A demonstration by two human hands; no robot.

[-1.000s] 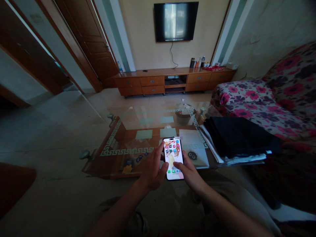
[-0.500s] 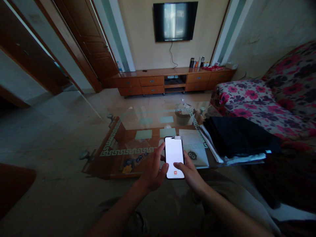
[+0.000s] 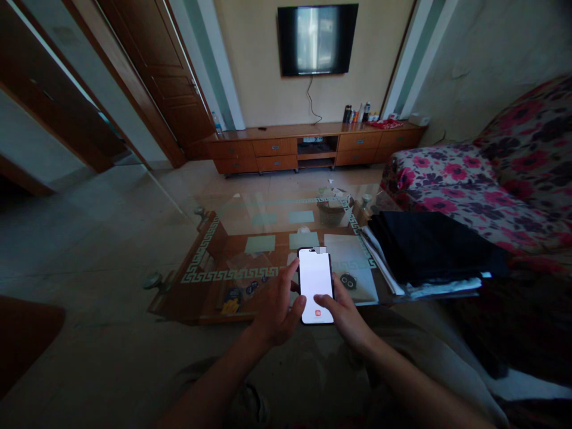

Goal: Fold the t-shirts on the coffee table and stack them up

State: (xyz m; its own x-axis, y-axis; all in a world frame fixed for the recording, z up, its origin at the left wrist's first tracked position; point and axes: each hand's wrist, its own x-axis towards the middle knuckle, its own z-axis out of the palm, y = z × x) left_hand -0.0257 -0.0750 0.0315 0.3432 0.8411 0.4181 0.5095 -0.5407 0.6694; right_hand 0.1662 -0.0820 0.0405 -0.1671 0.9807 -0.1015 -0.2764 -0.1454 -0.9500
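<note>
A smartphone (image 3: 316,277) with a lit, mostly white screen is held upright between my hands, above the near edge of a glass coffee table (image 3: 232,276). A small orange icon shows low on its screen. My left hand (image 3: 282,307) grips the phone's left side, thumb along the lower edge and a finger higher up. My right hand (image 3: 346,313) is closed round the right side, its thumb over the lower part of the screen. The fingers behind the phone are hidden.
Folded dark cloth (image 3: 433,247) lies on the table's right end, over white sheets. A floral sofa (image 3: 460,164) stands at the right. Beyond the table are a low wooden TV cabinet (image 3: 274,147) with several bottles and cans, and a wall-mounted television (image 3: 317,39).
</note>
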